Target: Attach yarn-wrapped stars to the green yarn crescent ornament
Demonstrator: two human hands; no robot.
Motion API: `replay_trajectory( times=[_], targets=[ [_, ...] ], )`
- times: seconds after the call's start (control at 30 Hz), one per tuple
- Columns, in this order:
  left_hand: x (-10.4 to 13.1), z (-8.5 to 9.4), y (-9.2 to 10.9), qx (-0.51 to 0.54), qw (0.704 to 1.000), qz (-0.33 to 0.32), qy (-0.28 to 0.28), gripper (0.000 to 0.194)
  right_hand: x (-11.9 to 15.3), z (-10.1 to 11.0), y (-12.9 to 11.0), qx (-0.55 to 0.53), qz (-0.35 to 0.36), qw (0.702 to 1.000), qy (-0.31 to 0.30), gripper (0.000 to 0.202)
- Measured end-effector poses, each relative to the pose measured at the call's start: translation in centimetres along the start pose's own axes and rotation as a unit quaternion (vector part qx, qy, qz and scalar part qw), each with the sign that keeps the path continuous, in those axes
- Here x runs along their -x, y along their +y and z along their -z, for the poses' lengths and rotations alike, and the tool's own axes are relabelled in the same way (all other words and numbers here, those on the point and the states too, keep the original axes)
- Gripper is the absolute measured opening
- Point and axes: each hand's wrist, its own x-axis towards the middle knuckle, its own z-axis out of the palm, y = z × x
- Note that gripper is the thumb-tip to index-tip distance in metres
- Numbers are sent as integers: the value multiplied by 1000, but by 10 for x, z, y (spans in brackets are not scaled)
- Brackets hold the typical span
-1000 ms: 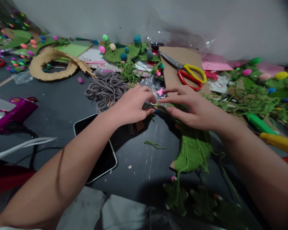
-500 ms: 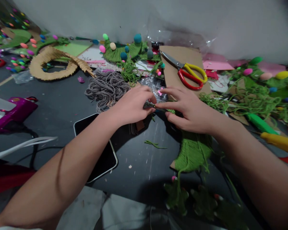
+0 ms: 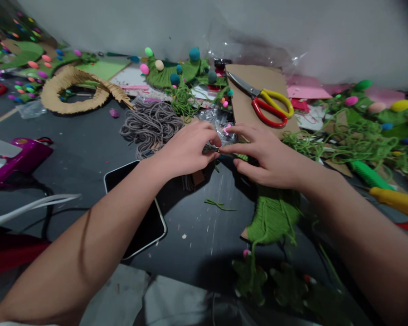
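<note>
My left hand [image 3: 192, 147] is closed in a pinch, thumb and fingers together on a small dark piece too hidden to name. My right hand [image 3: 263, 151] has its fingers stretched and apart, the index fingertip meeting the left fingertips. Below the right palm lies a curved cardboard piece wrapped in green yarn [image 3: 274, 217]. Left of the hands is a heap of grey cord [image 3: 153, 120]. Short green yarn scraps [image 3: 219, 204] lie on the dark table [image 3: 197, 242] between the forearms. A phone [image 3: 149, 228] rests partly under my left forearm.
Red and yellow-handled scissors [image 3: 272, 108] lie on a cardboard sheet [image 3: 258, 74] beyond my right hand. A tan wrapped ring [image 3: 51, 95] sits at the back left. Purple device [image 3: 30, 158] and white cable [image 3: 30, 208] are left. Loose green yarn [image 3: 357, 140] and a yellow handle [image 3: 396, 203] lie right.
</note>
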Motion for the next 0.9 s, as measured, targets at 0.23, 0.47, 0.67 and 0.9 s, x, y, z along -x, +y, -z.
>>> replay_trajectory(
  times=[0.23,0.47,0.67,0.9],
  targets=[
    [0,0,-1,0,1000,-1,2,15,-1,4,0,-34,1,999,13,42],
    [2,4,2,-13,1000,22,-3,23,-5,11,2,9,-48,999,-4,58],
    [1,3,4,-20,999,29,-24,30,-4,5,4,12,-64,998,3,57],
    [1,2,1,-18,999,27,-23,40,-4,8,5,-33,-67,997,31,49]
  ],
)
